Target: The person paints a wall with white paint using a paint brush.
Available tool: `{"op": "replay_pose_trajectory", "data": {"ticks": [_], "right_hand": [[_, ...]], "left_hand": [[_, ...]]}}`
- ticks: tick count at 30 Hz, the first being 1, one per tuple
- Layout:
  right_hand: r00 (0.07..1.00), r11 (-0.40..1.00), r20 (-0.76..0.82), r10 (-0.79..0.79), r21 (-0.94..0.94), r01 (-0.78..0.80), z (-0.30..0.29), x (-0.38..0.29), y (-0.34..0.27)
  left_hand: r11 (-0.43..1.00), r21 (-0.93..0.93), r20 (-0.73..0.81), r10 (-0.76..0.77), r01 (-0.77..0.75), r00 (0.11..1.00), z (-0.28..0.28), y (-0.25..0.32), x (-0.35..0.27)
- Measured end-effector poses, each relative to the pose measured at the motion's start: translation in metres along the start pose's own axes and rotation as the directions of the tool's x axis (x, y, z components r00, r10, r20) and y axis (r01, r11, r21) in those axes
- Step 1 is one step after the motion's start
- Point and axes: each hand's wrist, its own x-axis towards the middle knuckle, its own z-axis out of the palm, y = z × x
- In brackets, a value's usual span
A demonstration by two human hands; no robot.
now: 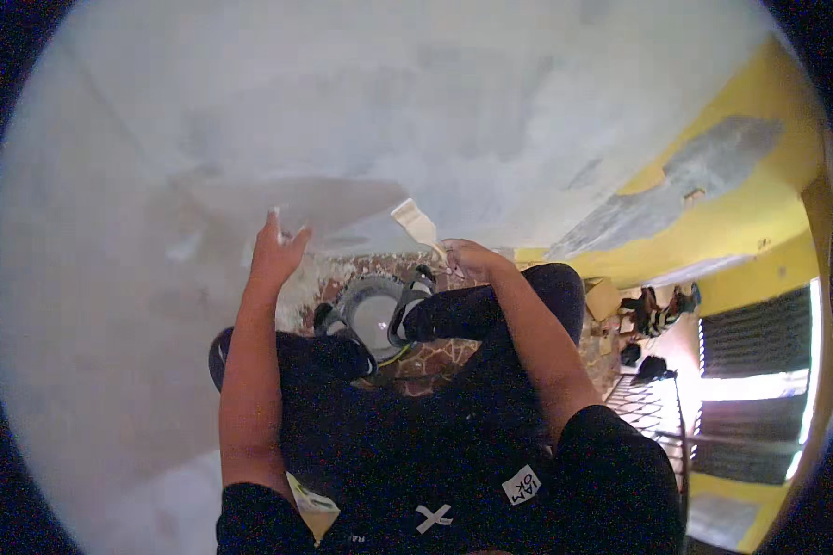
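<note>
Before me rises a wall [361,132] patched with white and grey coating. My left hand [279,251] is raised near the wall with its fingers apart, whitish stuff on a fingertip, and no tool in it. My right hand [473,261] grips the handle of a putty knife [416,223], whose broad pale blade is coated and points up and left toward the wall. Whether the blade touches the wall, I cannot tell. Between my feet stands a round bucket [377,319] with pale material inside and a crusted rim.
Patterned tile floor [444,354] lies under my feet, against the wall's base. To the right are a yellow wall [743,208] with grey patches, a cardboard box [602,300], a dark heap of objects [652,312], a metal railing [680,430] and a bright window with dark blinds [756,340].
</note>
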Motion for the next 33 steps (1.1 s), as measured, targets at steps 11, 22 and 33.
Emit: {"op": "replay_pose_trajectory", "data": {"ticks": [11,22,33], "right_hand": [[0.714,0.779,-0.694,-0.094,0.395,0.486,-0.005,0.038,0.051],[0.389,0.950,-0.890,-0.236,-0.127,0.286,-0.009,0.052,0.043],[0.314,0.960,-0.917,-0.247,-0.189,0.205,-0.004,0.037,0.014]], "left_hand": [[0.973,-0.087,0.112,0.224,-0.215,0.968,-0.009,0.028,-0.023],[0.975,-0.027,0.223,0.222,-0.222,0.949,-0.008,0.045,-0.020],[0.968,0.007,0.244,0.241,-0.250,0.939,-0.010,0.047,-0.023]]}}
